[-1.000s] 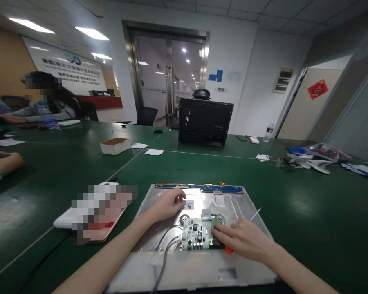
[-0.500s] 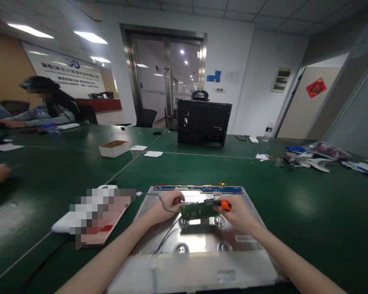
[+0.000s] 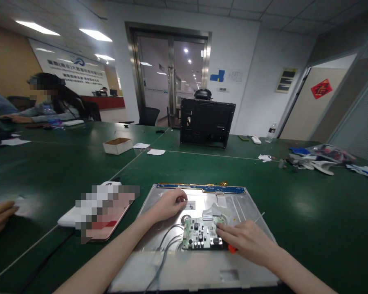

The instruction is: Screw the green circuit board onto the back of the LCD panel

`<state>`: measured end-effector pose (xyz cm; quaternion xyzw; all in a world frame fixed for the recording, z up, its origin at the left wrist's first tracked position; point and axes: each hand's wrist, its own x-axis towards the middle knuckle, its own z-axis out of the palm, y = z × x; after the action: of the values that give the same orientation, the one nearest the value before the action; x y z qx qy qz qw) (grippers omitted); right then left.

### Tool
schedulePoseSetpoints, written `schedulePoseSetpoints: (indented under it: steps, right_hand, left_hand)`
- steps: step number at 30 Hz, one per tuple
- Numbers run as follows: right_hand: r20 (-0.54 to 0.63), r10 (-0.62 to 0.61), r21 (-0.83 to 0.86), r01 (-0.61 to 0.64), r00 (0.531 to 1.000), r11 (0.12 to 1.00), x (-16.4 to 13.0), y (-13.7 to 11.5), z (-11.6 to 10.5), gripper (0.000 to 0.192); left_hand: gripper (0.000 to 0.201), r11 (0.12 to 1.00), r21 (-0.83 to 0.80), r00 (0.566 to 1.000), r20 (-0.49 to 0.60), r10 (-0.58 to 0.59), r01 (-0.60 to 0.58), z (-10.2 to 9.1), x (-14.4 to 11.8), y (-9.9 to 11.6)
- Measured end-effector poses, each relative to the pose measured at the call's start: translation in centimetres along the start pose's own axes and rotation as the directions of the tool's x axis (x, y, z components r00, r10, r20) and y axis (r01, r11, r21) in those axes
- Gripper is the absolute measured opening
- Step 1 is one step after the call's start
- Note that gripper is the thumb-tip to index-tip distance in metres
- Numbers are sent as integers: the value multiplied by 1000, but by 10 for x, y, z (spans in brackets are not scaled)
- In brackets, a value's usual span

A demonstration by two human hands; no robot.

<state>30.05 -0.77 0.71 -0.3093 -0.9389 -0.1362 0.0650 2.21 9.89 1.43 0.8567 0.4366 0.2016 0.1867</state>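
A green circuit board [image 3: 202, 233] lies with its component side up on the bare metal back of a display panel [image 3: 250, 212]. Index and middle fingers of my right hand [image 3: 247, 243] touch the board's right edge. Under that palm an orange-handled screwdriver [image 3: 232, 248] is tucked, mostly hidden. Above the board's upper left, my left hand [image 3: 171, 203] hovers over the panel with loosely bent fingers and a gap at the thumb; nothing shows in it. Grey cables [image 3: 164, 255] run from the board's left side. A flat ribbon [image 3: 221, 200] joins the blue strip board [image 3: 199, 188] on the panel's far edge.
Left of the panel lie a white case-like object [image 3: 69, 216] and a pink phone-like slab [image 3: 106, 232]. Farther off are an open box [image 3: 118, 146], a black monitor housing [image 3: 207, 122], a bottle [image 3: 270, 132] and scattered parts [image 3: 306, 161]. Another person's hand [image 3: 1, 216] rests at far left.
The board was held up and tilted between both hands; now it lies lower on the panel, components up. My left hand has come off it, and my right has moved down and right.
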Motion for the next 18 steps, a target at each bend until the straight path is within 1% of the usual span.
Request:
schedulePoseSetpoints:
  steps: [2,3,4,6,8,9,12,13,15,18]
  right_hand:
    - [143,59,100,-73,988,992,-2,-1,-7,51]
    - [178,90,159,-119,980,980,-3,-2,-10,55]
    - [190,130,215,-170,973,962,-3,-1,-12,55]
    - [171,238,317,-282,956,906,-3,0,-14,47]
    - [161,340,401,-376,927,836,0,1,-15,41]
    - [174,372,434,-410,912,803,2,1,-15,45]
    - [266,380,497,-464,886,733,7,3,-16,81]
    - [292,371,513,-472,882,717,9,3,-16,88]
    - [319,356,546,-477,878,689,10,6,-16,91]
    - [331,353,586,-484,875,651,8,11,-16,84]
  left_hand:
    - [16,1000,0,1000,0,0,0,0,0,1]
    - [16,1000,0,1000,0,0,0,-1,0,1]
    - [16,1000,-1,1000,0,0,0,-1,0,1]
    - [16,1000,-3,1000,2,1,-1,-1,0,1]
    - [16,1000,-3,1000,5,2,-2,-1,0,1]
    - [16,1000,-3,1000,7,3,-3,-1,0,0]
    - [15,1000,0,1000,13,5,-5,0,0,-2]
    - [15,1000,0,1000,16,6,-6,0,0,-3]
    - [16,1000,4,1000,20,9,-9,0,-1,-3]
    - [18,1000,15,999,30,19,-19,0,-2,-3]
